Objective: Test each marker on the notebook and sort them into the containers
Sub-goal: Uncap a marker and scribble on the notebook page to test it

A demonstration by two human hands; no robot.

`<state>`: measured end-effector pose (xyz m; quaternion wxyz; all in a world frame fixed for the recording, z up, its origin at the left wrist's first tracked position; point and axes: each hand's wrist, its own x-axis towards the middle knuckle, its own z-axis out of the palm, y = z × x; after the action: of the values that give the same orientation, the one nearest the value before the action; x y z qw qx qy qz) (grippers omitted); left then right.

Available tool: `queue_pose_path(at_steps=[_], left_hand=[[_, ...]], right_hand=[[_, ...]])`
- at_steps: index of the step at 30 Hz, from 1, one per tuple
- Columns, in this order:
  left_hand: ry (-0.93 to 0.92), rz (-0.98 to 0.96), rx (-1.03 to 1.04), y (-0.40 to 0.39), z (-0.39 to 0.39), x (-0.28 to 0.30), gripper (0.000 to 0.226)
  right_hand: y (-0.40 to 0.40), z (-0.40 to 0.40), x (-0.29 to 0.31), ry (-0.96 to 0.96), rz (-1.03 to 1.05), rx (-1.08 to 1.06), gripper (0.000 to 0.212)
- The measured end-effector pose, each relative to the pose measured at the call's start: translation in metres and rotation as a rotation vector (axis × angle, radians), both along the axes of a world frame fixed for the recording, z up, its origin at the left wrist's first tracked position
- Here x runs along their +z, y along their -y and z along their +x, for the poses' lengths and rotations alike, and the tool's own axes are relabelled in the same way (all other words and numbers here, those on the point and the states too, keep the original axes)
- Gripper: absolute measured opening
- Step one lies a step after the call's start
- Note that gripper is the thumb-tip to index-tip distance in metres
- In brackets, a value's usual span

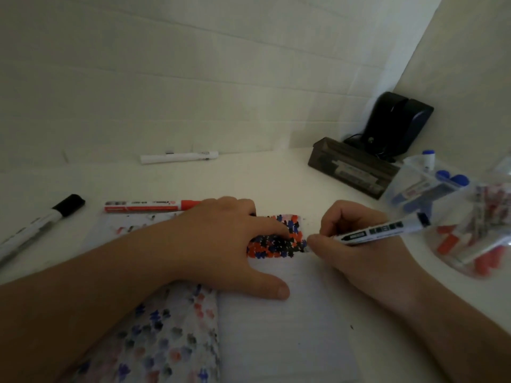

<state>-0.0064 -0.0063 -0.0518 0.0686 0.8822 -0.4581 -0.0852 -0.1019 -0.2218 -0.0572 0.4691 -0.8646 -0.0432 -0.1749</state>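
On the notebook (290, 313), at the right end of its band of test marks, the right hand (356, 239) pinches a marker (383, 229) in a writing grip, tip apparently touching the page. The left hand (221, 244) lies flat, fingers (272, 228) extended, steadying the notebook. The marker looks light, rigid and smooth; best held mid-barrel. Containers (431, 186) stand right of the notebook.
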Motion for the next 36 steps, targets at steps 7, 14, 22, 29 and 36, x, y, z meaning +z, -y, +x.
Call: queue_pose_path(at_steps=[7,14,22,29,36], left_hand=[[-0.028,0.033,0.010,0.0011,0.0026,0.0046,0.094],[-0.027,0.038,-0.005,0.0007,0.0029,0.0056,0.097],[-0.024,0.014,-0.007,0.0003,0.0033,0.0034,0.098],[-0.016,0.015,-0.013,0.0001,0.0034,0.0033,0.098],[-0.012,0.022,-0.013,0.0001,0.0030,0.0024,0.098]], right_hand=[[0.0024,-0.0010,0.0000,-0.083,0.112,0.034,0.022],[0.0060,-0.0017,-0.0026,-0.076,-0.038,0.013,0.022],[0.0074,0.0000,-0.0058,-0.085,-0.033,0.013,0.023],[0.0081,0.0014,-0.0074,-0.094,-0.046,0.013,0.025],[0.0079,0.0011,-0.0080,-0.068,-0.061,-0.018,0.024]])
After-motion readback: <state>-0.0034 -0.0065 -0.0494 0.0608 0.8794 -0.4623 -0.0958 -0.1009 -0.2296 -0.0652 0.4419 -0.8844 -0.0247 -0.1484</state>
